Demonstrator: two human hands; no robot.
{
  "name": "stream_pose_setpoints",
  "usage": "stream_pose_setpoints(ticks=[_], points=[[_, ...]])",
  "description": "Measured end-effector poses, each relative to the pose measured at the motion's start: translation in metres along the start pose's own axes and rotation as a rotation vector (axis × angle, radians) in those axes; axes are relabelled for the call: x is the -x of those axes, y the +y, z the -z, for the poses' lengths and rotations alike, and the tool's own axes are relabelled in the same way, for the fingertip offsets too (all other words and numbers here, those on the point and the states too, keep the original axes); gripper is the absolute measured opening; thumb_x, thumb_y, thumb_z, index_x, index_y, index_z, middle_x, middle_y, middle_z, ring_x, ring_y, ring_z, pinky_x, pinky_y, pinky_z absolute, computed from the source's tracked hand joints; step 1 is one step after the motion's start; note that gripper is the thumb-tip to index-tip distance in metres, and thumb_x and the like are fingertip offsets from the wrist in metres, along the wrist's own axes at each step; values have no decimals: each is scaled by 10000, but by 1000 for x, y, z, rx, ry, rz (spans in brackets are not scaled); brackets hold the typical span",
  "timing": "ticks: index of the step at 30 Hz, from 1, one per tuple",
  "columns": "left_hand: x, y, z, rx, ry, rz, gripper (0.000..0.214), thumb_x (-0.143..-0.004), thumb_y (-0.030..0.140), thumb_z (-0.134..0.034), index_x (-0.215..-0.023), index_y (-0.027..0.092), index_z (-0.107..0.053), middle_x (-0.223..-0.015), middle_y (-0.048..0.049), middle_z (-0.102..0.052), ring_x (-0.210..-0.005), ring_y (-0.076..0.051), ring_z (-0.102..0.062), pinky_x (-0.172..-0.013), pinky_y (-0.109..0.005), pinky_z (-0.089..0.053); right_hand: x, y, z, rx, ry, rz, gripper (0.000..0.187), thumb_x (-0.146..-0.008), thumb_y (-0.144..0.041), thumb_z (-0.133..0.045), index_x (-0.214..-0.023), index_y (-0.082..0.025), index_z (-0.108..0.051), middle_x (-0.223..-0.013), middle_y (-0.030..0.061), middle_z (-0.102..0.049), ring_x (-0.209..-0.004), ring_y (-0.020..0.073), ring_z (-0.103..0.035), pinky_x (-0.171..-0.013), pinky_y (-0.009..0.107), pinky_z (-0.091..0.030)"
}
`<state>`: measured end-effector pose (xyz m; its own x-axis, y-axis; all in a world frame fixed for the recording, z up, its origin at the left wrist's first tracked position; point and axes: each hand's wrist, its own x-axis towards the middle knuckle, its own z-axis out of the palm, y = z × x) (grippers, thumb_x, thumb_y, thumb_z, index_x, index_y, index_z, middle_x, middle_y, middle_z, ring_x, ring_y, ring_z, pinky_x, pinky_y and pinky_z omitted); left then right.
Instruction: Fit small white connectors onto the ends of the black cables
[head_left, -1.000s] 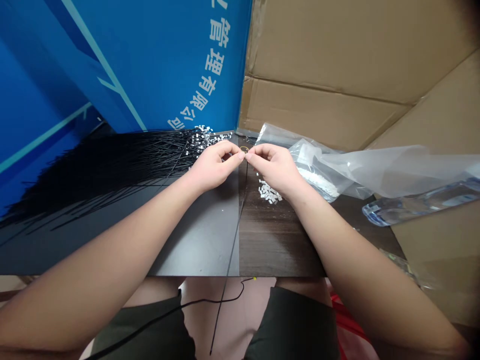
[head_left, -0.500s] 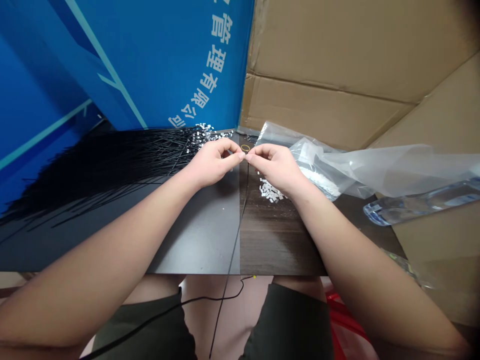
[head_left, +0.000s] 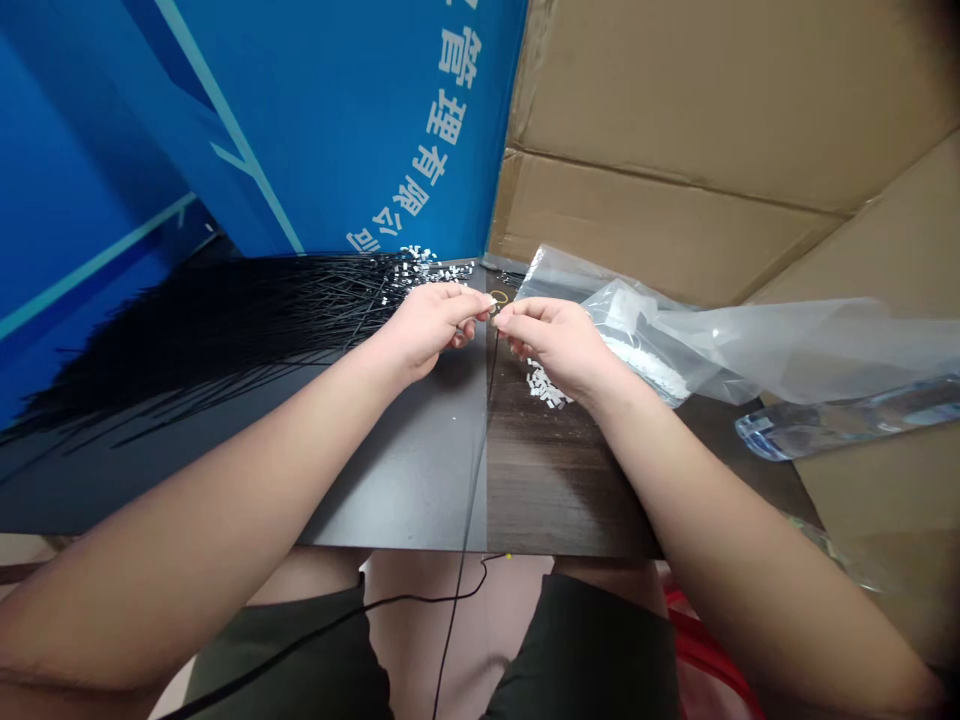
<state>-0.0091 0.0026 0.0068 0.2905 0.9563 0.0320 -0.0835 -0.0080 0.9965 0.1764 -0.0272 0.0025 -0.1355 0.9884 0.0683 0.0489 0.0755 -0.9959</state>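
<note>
My left hand (head_left: 429, 322) and my right hand (head_left: 550, 340) meet fingertip to fingertip over the far middle of the dark table (head_left: 420, 470). Both pinch the top end of one thin black strand (head_left: 474, 470) that runs down towards me and off the table's front edge. A small white piece seems held at the pinch, too small to be sure. A big fan of black strands (head_left: 210, 320) with white tips lies left of my left hand. A little heap of white pieces (head_left: 546, 388) sits under my right wrist.
A blue printed panel (head_left: 315, 120) stands behind left, cardboard sheets (head_left: 675, 130) behind and right. A crumpled clear plastic bag (head_left: 720, 345) and a clear plastic bottle (head_left: 847, 420) lie at the right. A black cable (head_left: 337, 622) crosses my lap below the table edge.
Both hands stay pinched together at the strand's end, with small finger movements. The view has shifted slightly to the left, so everything sits a little further right in the picture.
</note>
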Motion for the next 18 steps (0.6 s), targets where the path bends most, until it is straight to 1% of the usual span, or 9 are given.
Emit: stream_pose_setpoints(ticks=[2,5,14,18], points=[[2,1,-3,53,-17,44,195,-782,266,-814,-704,157,-673,-626,17,-556,-555,-77,-467,-533,-236,-346,0,2,-1,-11,-31,-6,166,-832,-305,-822,-754,-187,-737,-725,-15,-641,-603,91,-499,-605,288,-393],[4,3,-5,83,-24,70,191,-798,238,-801,-698,153,-663,-619,20,-553,-547,-72,-469,-531,-230,-345,-1,4,0,-11,-36,-1,180,-846,-307,-810,-735,-190,-729,-728,-9,-654,-605,93,-512,-606,291,-399],[3,1,-4,39,-22,54,177,-789,247,-819,-715,151,-690,-637,12,-582,-559,-72,-484,-541,-231,-359,0,0,-1,13,-17,-31,186,-821,-297,-810,-700,-188,-721,-724,-3,-660,-617,98,-527,-608,291,-400],[2,1,-4,31,-7,56,183,-777,255,-828,-707,161,-688,-613,13,-569,-559,-82,-492,-545,-239,-368,0,1,-2,19,5,-33,169,-813,-285,-806,-704,-188,-721,-719,0,-664,-618,100,-525,-614,291,-414]])
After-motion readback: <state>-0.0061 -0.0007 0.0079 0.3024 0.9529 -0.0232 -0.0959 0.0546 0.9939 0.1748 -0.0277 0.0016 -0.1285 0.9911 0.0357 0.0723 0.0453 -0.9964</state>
